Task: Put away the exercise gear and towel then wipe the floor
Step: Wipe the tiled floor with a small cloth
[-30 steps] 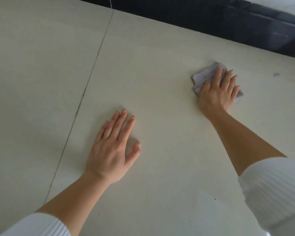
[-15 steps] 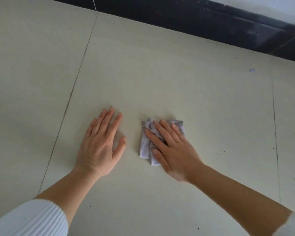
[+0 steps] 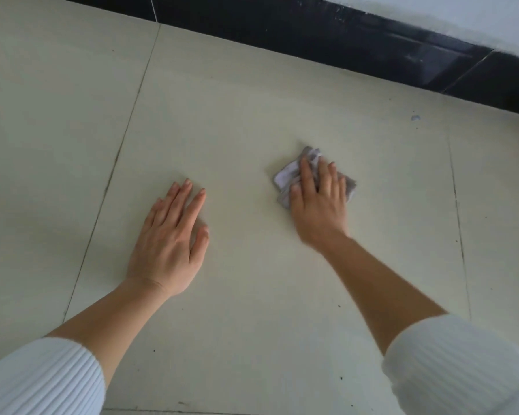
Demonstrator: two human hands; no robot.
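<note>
A small crumpled grey cloth (image 3: 286, 175) lies on the pale tiled floor (image 3: 252, 109). My right hand (image 3: 319, 202) presses flat on the cloth with straight fingers and covers most of it. To the left, my left hand (image 3: 171, 238) rests flat on the bare floor with fingers spread, about a hand's width from the cloth. Both forearms are bare, with white ribbed sleeves pushed up.
A black skirting strip (image 3: 342, 34) runs along the wall at the top. Grout lines cross the floor at left (image 3: 123, 139) and right (image 3: 456, 199). A small bluish speck (image 3: 415, 117) and a few dark specks lie on the tiles.
My right hand slid the cloth from the far right toward my left hand, then back out to the right and farther away. My left hand stayed planted on the floor.
</note>
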